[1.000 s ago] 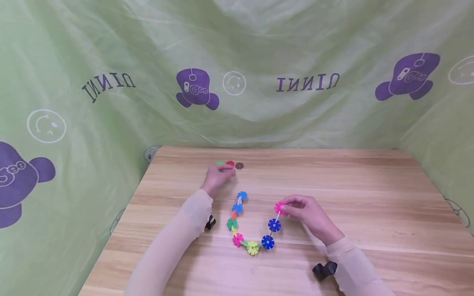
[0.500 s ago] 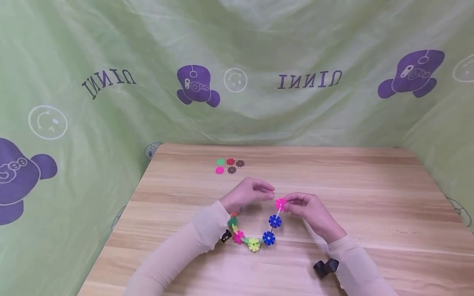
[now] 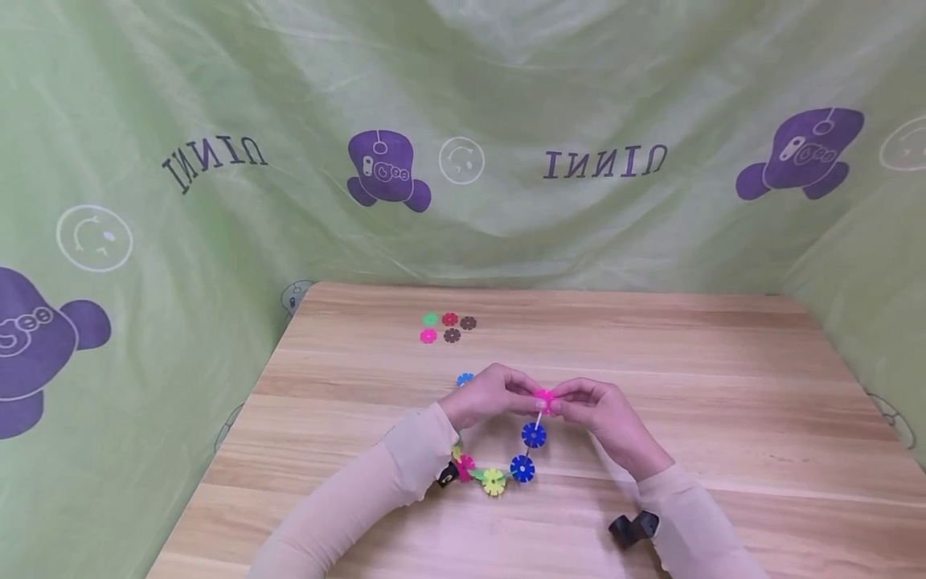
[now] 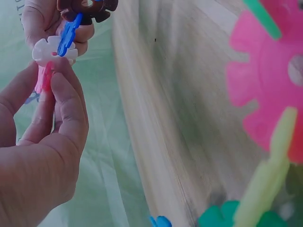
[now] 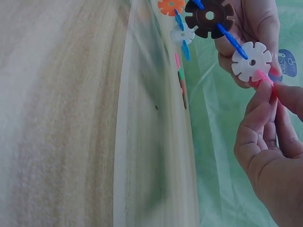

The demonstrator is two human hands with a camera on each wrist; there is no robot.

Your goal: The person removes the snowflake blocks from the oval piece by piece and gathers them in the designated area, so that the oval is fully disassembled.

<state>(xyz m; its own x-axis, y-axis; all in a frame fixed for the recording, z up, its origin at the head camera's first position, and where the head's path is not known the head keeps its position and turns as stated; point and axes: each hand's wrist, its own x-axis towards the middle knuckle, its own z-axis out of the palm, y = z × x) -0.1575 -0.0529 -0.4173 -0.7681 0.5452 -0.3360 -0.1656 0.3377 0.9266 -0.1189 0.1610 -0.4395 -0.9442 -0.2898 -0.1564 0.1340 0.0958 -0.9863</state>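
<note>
A chain of colourful notched plastic discs, linked edge to edge, curves over the table in the head view. At its right end is a pink disc (image 3: 544, 401), joined to a white disc (image 5: 242, 69). My right hand (image 3: 611, 418) pinches the pink disc between thumb and fingers. From the other side my left hand (image 3: 486, 398) has its thumb and fingertips on the pink disc too; whether another piece sits in those fingers is hidden. Below hang dark blue discs (image 3: 522, 469), then a yellow disc (image 3: 499, 487). A light blue disc (image 3: 465, 378) shows behind my left hand.
Loose discs lie flat in two rows toward the back: green (image 3: 430, 319), red (image 3: 450, 319), pink (image 3: 428, 336) and two brown ones (image 3: 452, 335). A green printed cloth (image 3: 506, 233) hangs behind the wooden table (image 3: 723, 386). Black wrist devices (image 3: 633, 530) sit at both sleeves.
My left hand has moved from the loose discs, right and toward me, to meet my right hand at the pink disc. My right hand stays there, still pinching the disc.
</note>
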